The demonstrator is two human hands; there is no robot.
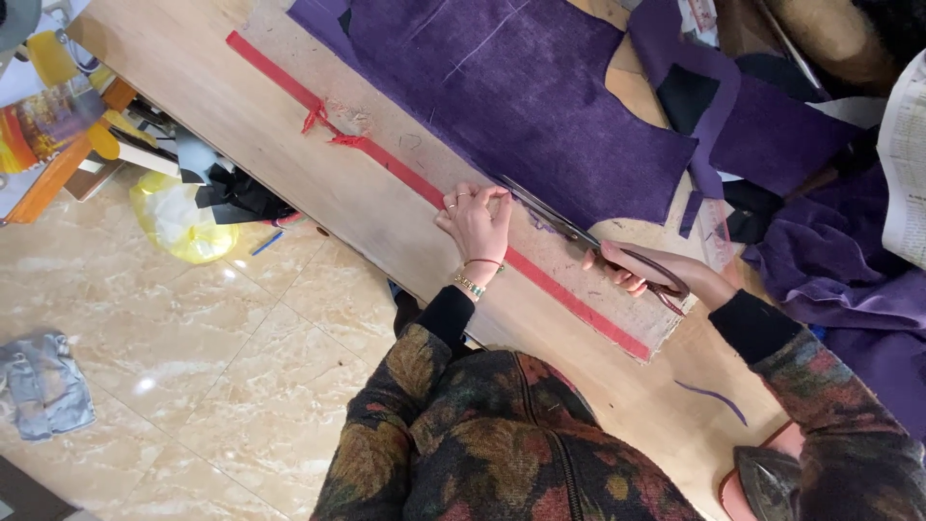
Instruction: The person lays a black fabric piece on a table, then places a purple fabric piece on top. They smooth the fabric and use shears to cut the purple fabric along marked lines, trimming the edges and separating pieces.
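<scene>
Wooden worktable [241,135] runs diagonally from 10 o'clock to 5 o'clock across the view. A lighter board lies on it, with a red tape strip [424,188] along the board's near edge, also on that diagonal; frayed red threads sit on the strip toward 11 o'clock.

Marble floor [241,386] fills the 7 to 9 o'clock area. On it: a yellow plastic bag [178,222] at 9 o'clock, just under the table edge, and a crumpled grey cloth [43,381] at 8 o'clock.

Large purple fabric piece [521,96] is spread flat on the board at 12 o'clock, faint chalk lines on its surface. Its lower edge ends near frame centre. More purple fabric [839,260] is heaped at 3 o'clock, with cut strips and black pieces between 1 and 2 o'clock.

Both sleeves are dark with a floral pattern.

Left hand [476,224], just left of centre: palm down, fingers slightly curled, pressing on the board at the tape strip, fingertips touching the lower edge of the large purple fabric piece. It grasps nothing. Rings and bracelets visible.

Right hand [648,273], at 3 o'clock from the left hand: closed around the handles of a pair of scissors [569,227]. Blades point toward 10 o'clock, tips at the fabric's lower edge just beside the left fingertips. Blade opening: cannot tell.

A clothes iron [767,478] sits at 5 o'clock on the table. A thin purple sliver [712,397] lies near it.
</scene>
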